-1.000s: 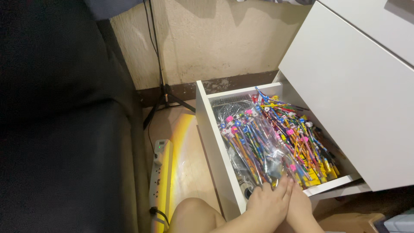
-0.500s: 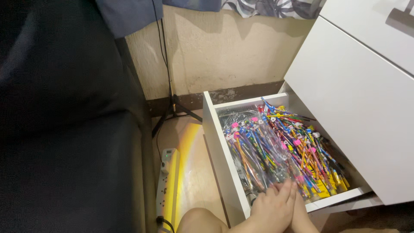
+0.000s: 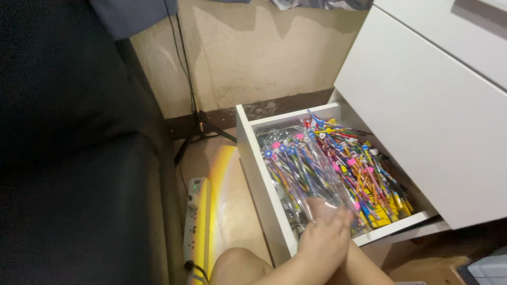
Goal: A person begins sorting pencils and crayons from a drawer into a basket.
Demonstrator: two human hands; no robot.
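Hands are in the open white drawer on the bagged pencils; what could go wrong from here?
1. The clear plastic bags of colourful pencils look slippery and heaped, so a bag may slide from the overlapped hands.
2. The white drawer is pulled far out; leaning on it might tip or strain it.
3. The white power strip lies beside it, where spilled pencils could land.

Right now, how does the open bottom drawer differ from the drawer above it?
The bottom drawer is pulled out, while the upper drawer is shut. The bottom drawer shows its inside, packed with colourful pens partly in clear plastic bags; the upper drawer shows only its plain front. Hands reach into the bottom drawer; none touch the upper drawer. Both are white.
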